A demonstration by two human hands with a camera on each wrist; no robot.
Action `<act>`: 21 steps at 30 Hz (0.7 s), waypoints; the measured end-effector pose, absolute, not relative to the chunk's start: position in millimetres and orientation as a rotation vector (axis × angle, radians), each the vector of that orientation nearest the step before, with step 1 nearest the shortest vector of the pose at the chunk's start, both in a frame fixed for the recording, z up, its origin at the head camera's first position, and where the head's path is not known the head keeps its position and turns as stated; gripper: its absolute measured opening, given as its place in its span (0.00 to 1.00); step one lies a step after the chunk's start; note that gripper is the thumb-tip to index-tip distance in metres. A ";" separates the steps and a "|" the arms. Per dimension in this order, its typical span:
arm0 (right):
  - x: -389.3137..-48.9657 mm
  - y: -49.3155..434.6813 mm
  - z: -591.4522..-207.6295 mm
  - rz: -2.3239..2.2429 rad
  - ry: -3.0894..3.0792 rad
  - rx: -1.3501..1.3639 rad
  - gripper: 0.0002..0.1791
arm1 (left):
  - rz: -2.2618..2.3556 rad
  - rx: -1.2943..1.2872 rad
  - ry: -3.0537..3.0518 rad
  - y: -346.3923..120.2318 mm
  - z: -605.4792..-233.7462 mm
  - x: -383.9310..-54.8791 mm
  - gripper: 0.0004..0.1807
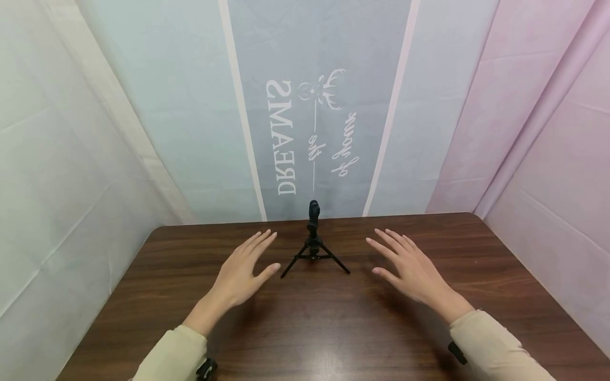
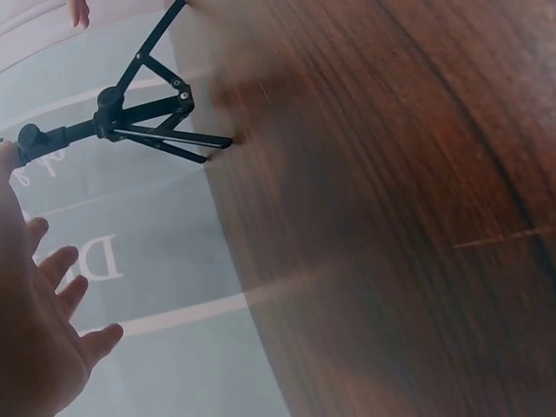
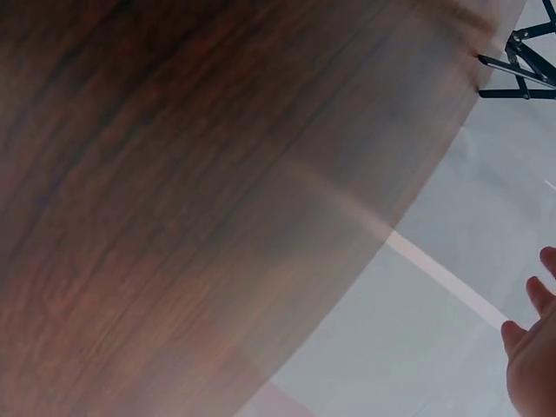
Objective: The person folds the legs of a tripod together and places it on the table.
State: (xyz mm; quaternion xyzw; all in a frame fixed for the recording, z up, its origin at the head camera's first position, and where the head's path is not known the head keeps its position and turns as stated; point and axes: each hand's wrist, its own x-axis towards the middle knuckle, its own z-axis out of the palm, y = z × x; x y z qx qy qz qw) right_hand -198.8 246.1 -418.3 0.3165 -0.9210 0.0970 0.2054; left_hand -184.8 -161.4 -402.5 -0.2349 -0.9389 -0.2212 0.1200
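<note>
A small black tripod (image 1: 313, 243) stands with its legs spread near the back of the brown wooden table (image 1: 314, 317). To its left is my left hand (image 1: 245, 270), fingers extended and thumb apart, held over the table with nothing in it. On the other side my right hand (image 1: 412, 267) mirrors it, fingers straight and likewise holding nothing. The left wrist view has the tripod (image 2: 109, 113) beyond the left hand (image 2: 39, 330). In the right wrist view only part of the tripod's legs (image 3: 521, 65) shows, with the right hand (image 3: 534, 365) cut off at the edge.
Behind the table hangs a grey-blue cloth backdrop (image 1: 190, 106) with white stripes and mirrored lettering (image 1: 281, 137). Pale cloth walls (image 1: 62, 159) close in the left side, and pinkish cloth (image 1: 562, 159) the right. Light sleeves (image 1: 171, 354) cover both forearms.
</note>
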 end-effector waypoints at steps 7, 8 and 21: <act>-202.1 245.1 -420.6 0.319 -2.551 0.930 0.36 | -0.709 -0.748 -2.731 -155.1 -399.2 -190.4 0.35; -202.6 244.6 -420.4 0.328 -2.552 0.931 0.35 | -0.718 -0.751 -2.730 -154.1 -398.5 -191.1 0.35; -205.3 239.3 -422.4 0.529 -2.600 0.909 0.35 | -0.839 -0.734 -2.722 -143.5 -393.8 -196.0 0.34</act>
